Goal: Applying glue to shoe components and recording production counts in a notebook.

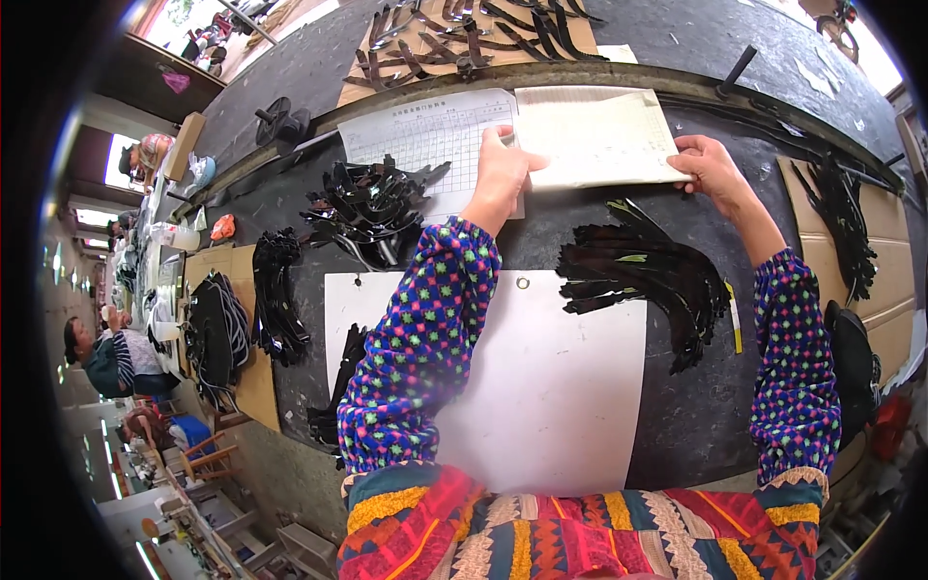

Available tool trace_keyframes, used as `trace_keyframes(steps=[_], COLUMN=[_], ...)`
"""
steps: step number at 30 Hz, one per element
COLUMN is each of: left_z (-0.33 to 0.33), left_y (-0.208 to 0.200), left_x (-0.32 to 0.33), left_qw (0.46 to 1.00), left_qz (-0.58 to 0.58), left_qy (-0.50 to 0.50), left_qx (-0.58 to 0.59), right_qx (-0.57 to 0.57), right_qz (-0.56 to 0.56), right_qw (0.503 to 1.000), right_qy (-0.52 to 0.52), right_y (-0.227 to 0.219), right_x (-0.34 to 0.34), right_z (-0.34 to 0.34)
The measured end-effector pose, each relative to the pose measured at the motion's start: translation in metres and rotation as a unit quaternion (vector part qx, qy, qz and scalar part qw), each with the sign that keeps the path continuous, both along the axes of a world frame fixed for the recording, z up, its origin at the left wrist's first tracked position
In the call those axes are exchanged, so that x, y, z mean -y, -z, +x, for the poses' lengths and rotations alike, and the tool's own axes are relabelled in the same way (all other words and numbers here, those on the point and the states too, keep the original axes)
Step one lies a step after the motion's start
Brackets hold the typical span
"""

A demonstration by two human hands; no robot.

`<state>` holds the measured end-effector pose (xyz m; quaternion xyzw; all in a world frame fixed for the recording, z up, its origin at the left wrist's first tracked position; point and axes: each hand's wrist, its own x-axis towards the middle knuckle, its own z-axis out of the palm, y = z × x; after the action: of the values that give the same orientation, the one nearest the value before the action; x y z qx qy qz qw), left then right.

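A cream-coloured paper pad (594, 135) is held flat at the far side of the dark worktable, one hand at each side. My left hand (503, 174) pinches its left edge, the thumb lying on top. At its lower right corner, my right hand (713, 174) grips between thumb and fingers. Under my left hand lies a printed form sheet (435, 140) with a grid. Left of that hand is a tangled pile of glossy black strips (362, 208). A fanned bundle of dark strips (648, 275) lies below the pad, partly over a white sheet (551, 387).
More dark strips (464, 39) lie on cardboard beyond the table's raised rail (406, 92). Black pieces rest on cardboard at left (217, 329) and right (846, 222). An upright metal rod (737, 72) stands at the back right. Other people (106, 353) sit far left.
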<state>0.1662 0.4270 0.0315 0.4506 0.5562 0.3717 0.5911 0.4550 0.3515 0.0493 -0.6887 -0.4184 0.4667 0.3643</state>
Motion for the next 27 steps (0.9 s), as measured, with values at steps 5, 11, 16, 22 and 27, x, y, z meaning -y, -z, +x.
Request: trace_keyframes(steps=[5, 11, 16, 22, 27], left_z=[-0.002, 0.001, 0.033, 0.043, 0.041], left_y=[-0.004, 0.000, 0.018, 0.032, 0.036], left_x=[-0.003, -0.017, -0.040, -0.069, -0.039], left_qw=[0.999, 0.997, 0.994, 0.994, 0.981], left_qz=[0.039, 0.020, 0.086, 0.098, 0.178], left_qy=[-0.014, 0.002, -0.011, -0.043, -0.067], left_qx=[0.022, 0.078, 0.072, 0.039, -0.039], right_qx=[-0.073, -0.103, -0.044, 0.034, 0.019], right_qz=[0.009, 0.066, 0.080, 0.121, 0.158], right_qw=[0.997, 0.992, 0.992, 0.986, 0.981], right_qy=[0.013, 0.031, 0.088, 0.109, 0.106], right_y=[0.000, 0.001, 0.016, 0.031, 0.041], right_x=[-0.003, -0.014, -0.027, -0.039, -0.049], right_z=[-0.007, -0.004, 0.008, -0.006, 0.001])
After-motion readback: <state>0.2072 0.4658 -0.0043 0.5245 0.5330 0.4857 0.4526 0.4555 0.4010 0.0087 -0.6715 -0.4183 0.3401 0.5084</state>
